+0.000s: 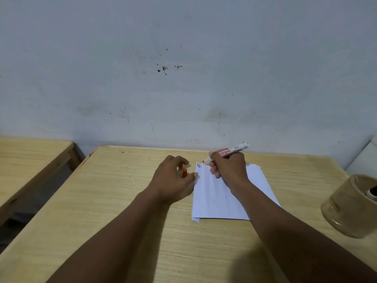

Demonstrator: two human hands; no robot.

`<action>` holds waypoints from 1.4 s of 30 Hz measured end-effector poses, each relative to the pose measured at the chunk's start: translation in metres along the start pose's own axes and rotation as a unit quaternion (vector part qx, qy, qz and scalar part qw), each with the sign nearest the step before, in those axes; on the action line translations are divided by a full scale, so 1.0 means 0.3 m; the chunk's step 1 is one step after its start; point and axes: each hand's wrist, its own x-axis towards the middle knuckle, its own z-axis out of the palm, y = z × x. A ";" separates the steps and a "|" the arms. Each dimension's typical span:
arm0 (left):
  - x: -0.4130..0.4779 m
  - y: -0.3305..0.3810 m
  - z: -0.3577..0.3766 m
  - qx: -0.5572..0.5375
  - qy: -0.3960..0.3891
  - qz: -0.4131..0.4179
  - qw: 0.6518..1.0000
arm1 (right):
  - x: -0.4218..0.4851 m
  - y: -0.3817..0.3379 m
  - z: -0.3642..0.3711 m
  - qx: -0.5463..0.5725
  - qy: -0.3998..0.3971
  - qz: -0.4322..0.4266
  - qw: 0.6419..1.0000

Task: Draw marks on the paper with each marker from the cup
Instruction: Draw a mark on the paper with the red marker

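A white sheet of paper (216, 199) lies on the wooden table (122, 201). Three short strokes (199, 165), two dark blue and one red, sit at its far left corner. My right hand (228, 168) grips an uncapped white marker with red lettering (230, 152); its red tip hovers just beyond the paper's far edge. My left hand (173, 178) rests at the paper's left edge and pinches the red cap (184, 173). A clear cup (350, 207) stands at the right edge with a dark marker end (372, 193) showing inside.
A grey stained wall rises right behind the table's far edge. A second wooden table (30, 160) stands to the left across a gap. A white object (365, 158) sits at the far right behind the cup.
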 end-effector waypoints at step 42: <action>-0.053 0.883 0.143 -0.489 -0.102 0.003 0.866 | -0.376 -0.453 -0.745 0.152 -0.020 -0.034 0.988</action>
